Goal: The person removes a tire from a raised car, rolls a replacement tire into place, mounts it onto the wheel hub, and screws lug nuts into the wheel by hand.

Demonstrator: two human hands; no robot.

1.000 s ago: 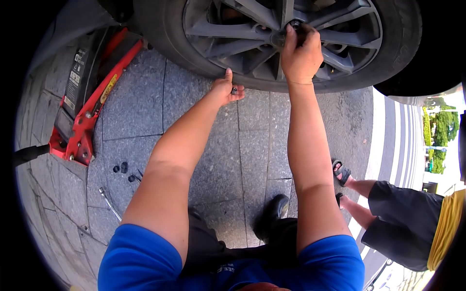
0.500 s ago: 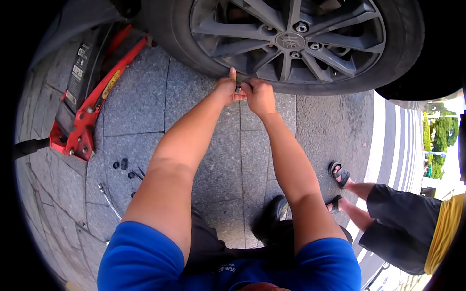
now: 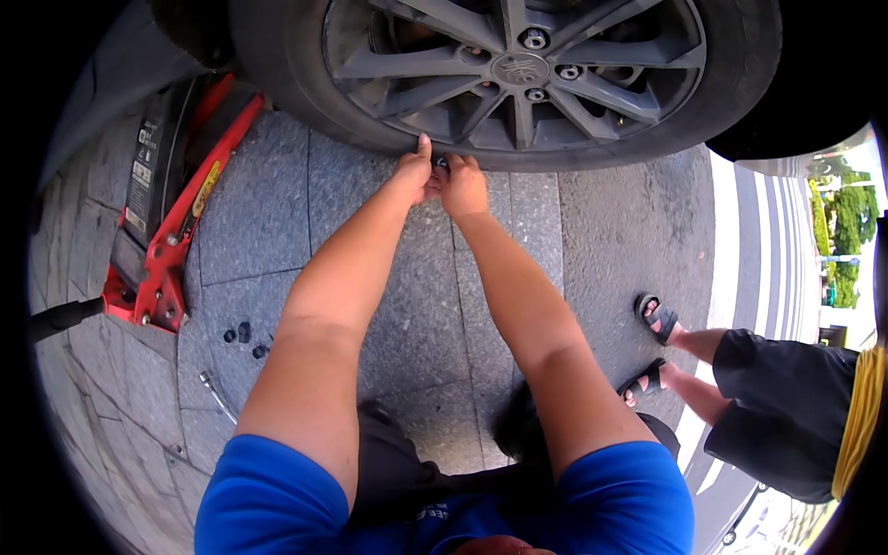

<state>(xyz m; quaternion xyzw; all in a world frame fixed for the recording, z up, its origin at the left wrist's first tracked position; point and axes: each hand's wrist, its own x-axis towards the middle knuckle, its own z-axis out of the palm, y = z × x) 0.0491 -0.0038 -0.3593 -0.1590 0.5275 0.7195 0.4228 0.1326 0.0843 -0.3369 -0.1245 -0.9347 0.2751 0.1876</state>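
A dark car wheel [image 3: 592, 131] with grey spokes fills the top of the view. Metal lug nuts [image 3: 534, 39] show in three of its holes around the centre cap; the two holes at the left look bare. Just below the tyre's lower edge my left hand [image 3: 415, 178] and my right hand [image 3: 466, 189] meet. Between their fingers is a small metallic piece that looks like a lug nut [image 3: 440, 163], mostly covered. My left thumb points up toward the tyre, with the other fingers curled. The right fingers are bent around the piece.
At the left stands a red floor jack [image 3: 176, 240] with a black handle [image 3: 65, 319]. Several black caps [image 3: 244, 332] and a metal wrench [image 3: 217, 396] lie on the paving. A person in sandals and dark shorts [image 3: 777, 407] stands at the right, near a striped crossing [image 3: 772, 250].
The view has shifted slightly, so the wheel sits a little further left. My hands stay together below the tyre; the right fingers now cover more of the small metallic piece.
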